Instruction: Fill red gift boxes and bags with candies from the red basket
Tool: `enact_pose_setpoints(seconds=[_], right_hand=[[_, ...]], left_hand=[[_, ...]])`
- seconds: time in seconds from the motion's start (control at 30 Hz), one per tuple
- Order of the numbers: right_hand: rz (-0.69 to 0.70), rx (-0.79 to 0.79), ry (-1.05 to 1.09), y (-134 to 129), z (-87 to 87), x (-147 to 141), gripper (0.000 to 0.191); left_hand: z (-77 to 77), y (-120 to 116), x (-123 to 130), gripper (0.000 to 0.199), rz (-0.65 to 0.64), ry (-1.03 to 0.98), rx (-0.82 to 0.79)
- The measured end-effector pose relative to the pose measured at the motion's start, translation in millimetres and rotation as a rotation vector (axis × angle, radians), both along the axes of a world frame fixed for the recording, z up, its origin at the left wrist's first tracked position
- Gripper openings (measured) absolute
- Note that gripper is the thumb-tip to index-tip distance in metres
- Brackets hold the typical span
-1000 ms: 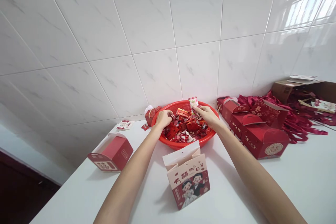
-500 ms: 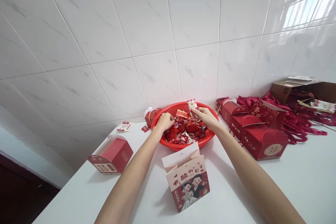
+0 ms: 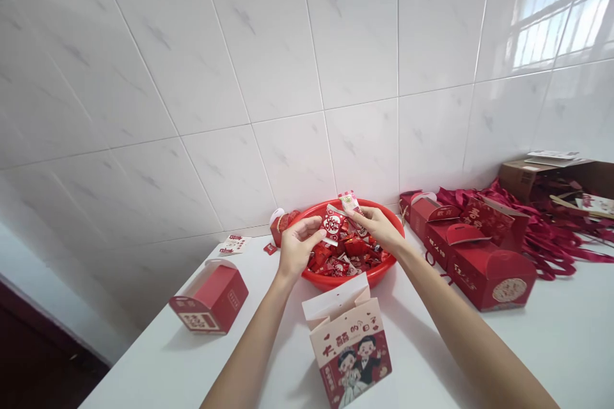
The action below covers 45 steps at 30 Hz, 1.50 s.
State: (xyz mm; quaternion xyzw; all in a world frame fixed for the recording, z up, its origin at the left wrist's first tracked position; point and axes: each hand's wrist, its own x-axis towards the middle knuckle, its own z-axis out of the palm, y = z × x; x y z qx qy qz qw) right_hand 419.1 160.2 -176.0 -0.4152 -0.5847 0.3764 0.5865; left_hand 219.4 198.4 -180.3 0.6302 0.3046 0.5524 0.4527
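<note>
Over the red plastic basket (image 3: pixel 326 282) of wrapped candies, my left hand (image 3: pixel 299 244) pinches a red and white candy packet (image 3: pixel 332 223) between thumb and fingers. My right hand (image 3: pixel 377 227) is closed on a pink and white packet (image 3: pixel 349 202), right beside the other one. Loose red candies (image 3: pixel 357 248) fill the basket below. In front of the basket stands an open-topped gift box (image 3: pixel 352 351) with a cartoon couple on its front; its inside is mostly hidden.
A closed red box (image 3: pixel 211 297) and printed cards (image 3: pixel 234 244) lie at the left. Several red boxes (image 3: pixel 489 268), dark red ribbons (image 3: pixel 551 249) and a brown carton (image 3: pixel 515 180) occupy the right. A small red box (image 3: pixel 281 225) sits behind the basket's left side.
My left hand has risen from the candies with a red and white packet, now beside my right hand's packet. The whole view has tilted upward slightly.
</note>
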Motion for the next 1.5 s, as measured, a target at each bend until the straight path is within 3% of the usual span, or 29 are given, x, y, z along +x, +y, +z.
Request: enact_pose_setpoints(seconds=[0.23, 0.3, 0.4, 0.5, 0.77, 0.93, 1.27, 1.5], right_hand=[[0.121, 0.063, 0.072, -30.8, 28.9, -23.6, 0.043], [0.135, 0.057, 0.074, -43.6, 36.7, -29.7, 0.041], [0.156, 0.076, 0.066, -62.9, 47.5, -38.0, 0.036], [0.145, 0.099, 0.063, -77.7, 54.8, -43.3, 0.035], [0.080, 0.118, -0.020, -92.8, 57.2, -52.4, 0.035], [0.031, 0.159, -0.004, -97.0, 54.7, -54.3, 0.034], [-0.003, 0.156, -0.059, -99.3, 53.6, -51.6, 0.036], [-0.056, 0.214, -0.053, -99.3, 54.2, -48.0, 0.035]], left_hand=[[24.1, -46.0, -10.1, 0.043, 0.012, -0.016, 0.057], [31.5, -62.6, -12.8, 0.048, -0.061, 0.030, 0.033], [40.5, -83.8, -16.4, 0.041, -0.221, 0.039, 0.003], [45.2, -95.2, -19.8, 0.036, -0.236, -0.053, 0.014], [47.9, -100.4, -23.6, 0.036, -0.218, -0.282, -0.030], [50.3, -100.9, -29.1, 0.026, -0.241, -0.203, -0.053], [46.2, -101.3, -28.2, 0.029, -0.141, -0.170, -0.003], [47.6, -100.0, -28.3, 0.032, -0.164, -0.113, -0.011]])
